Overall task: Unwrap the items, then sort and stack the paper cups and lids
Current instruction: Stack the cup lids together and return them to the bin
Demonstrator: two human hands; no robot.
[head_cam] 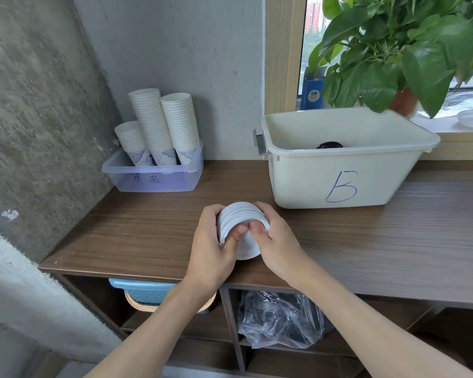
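A stack of white lids (239,216) lies on its side just above the wooden counter (137,230), held between both hands. My left hand (212,241) grips its left side, thumb on the front lid. My right hand (275,241) grips the right side, thumb beside the other thumb. Three stacks of white paper cups (159,126) with blue patterns stand in a clear plastic tub (153,178) at the back left. A cream bin marked "B" (339,159) stands at the back right, with a dark round thing (328,145) inside.
A potted green plant (399,50) and a blue box (313,90) sit on the window sill behind the bin. Under the counter are a blue basket (145,291) and crumpled clear plastic wrap (279,317) in the shelf compartments. A concrete wall bounds the left side.
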